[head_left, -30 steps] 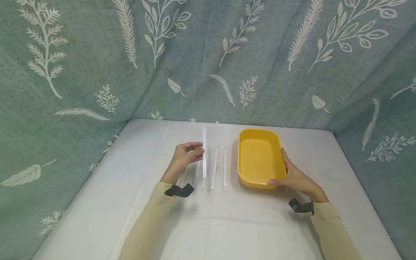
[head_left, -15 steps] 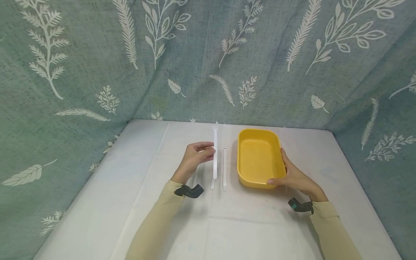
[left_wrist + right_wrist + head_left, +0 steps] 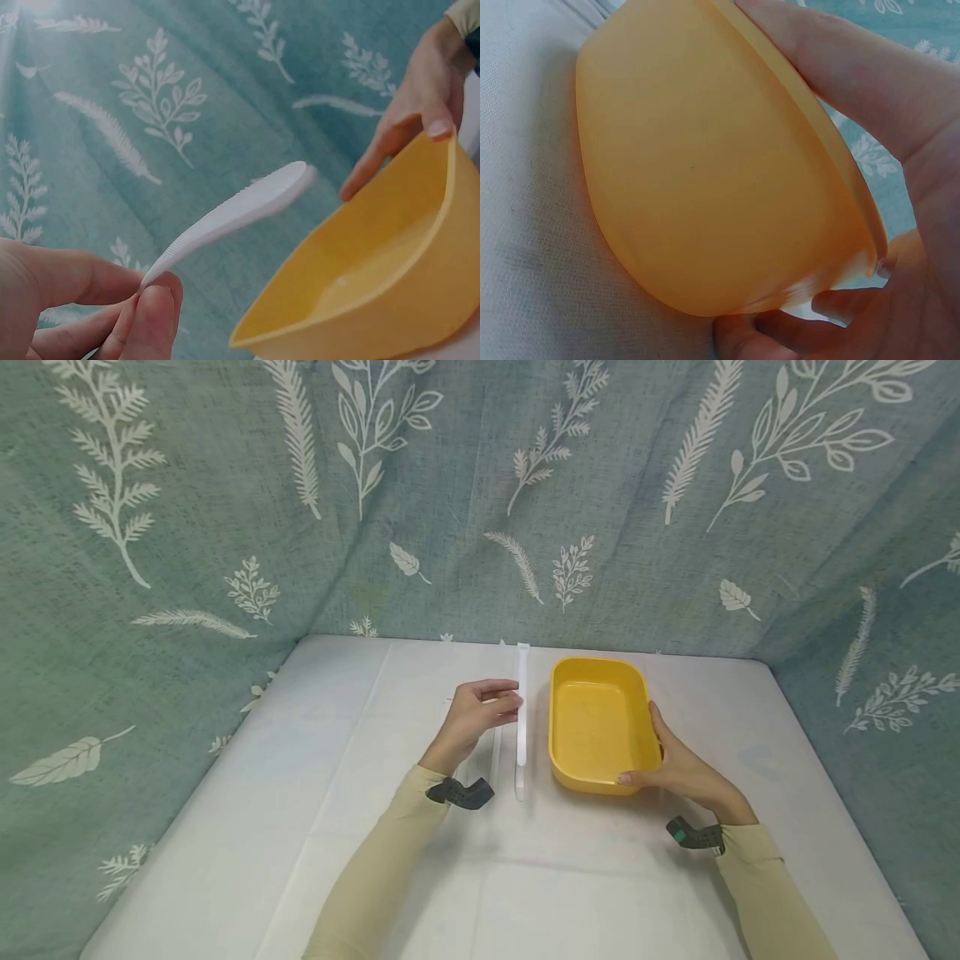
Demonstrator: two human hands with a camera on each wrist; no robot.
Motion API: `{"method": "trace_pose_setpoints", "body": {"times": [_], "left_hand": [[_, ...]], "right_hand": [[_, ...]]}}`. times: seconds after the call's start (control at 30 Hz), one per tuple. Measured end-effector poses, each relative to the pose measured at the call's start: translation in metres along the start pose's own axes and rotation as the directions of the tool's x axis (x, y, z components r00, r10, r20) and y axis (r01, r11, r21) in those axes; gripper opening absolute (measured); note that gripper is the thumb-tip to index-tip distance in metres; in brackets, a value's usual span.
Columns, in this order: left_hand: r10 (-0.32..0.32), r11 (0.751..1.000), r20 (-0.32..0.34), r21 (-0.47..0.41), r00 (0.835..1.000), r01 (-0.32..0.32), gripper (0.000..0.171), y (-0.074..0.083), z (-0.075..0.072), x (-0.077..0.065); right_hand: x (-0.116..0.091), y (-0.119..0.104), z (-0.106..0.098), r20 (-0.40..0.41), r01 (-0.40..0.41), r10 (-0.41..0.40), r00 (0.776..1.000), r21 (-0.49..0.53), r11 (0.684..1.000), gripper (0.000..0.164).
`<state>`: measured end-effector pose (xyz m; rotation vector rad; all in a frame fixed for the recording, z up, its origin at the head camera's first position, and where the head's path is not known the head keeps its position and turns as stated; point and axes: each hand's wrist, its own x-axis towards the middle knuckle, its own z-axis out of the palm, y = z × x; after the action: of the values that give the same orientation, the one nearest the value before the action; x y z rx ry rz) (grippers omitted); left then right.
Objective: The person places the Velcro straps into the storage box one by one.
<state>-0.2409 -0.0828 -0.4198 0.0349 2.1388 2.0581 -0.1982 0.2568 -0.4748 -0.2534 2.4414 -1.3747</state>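
Note:
My left hand [image 3: 476,718] pinches a white cable tie [image 3: 522,706] between thumb and fingers, raised over the table just left of the yellow tub. Its finely ridged strap [image 3: 240,206] curves away from the fingertips in the left wrist view, ending in a rounded tip. Below lie more white ties; the end of one tie [image 3: 519,785] shows under the held one, and another tie [image 3: 496,756] is partly covered by the hand. The right hand [image 3: 678,768] grips the yellow tub [image 3: 600,727] at its near right corner, thumb over the rim and fingers along the outer side [image 3: 697,165].
A white cloth [image 3: 570,893] covers the table. Green-blue curtains [image 3: 465,552] with white leaf prints enclose the back and both sides. The tub's inside shows bare yellow bottom. Dark bands sit on both wrists.
My left hand has moved right with the cable tie, passing over the ties on the table toward the tub. The right hand and the tub have stayed in place.

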Motion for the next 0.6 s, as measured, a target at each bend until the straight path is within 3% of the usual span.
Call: {"method": "trace_pose_setpoints", "body": {"times": [0.27,0.6], "left_hand": [[0.025,0.999,0.025,-0.023,0.999,-0.024,0.032,0.001,0.015,0.001],[0.026,0.999,0.045,-0.048,0.999,-0.024,0.033,0.006,0.033,0.006]], "right_hand": [[-0.001,-0.002,0.001,-0.005,0.022,-0.022,1.0,-0.005,1.0,0.14],[0.001,-0.001,0.002,-0.011,-0.01,0.009,1.0,-0.016,1.0,0.14]]}}
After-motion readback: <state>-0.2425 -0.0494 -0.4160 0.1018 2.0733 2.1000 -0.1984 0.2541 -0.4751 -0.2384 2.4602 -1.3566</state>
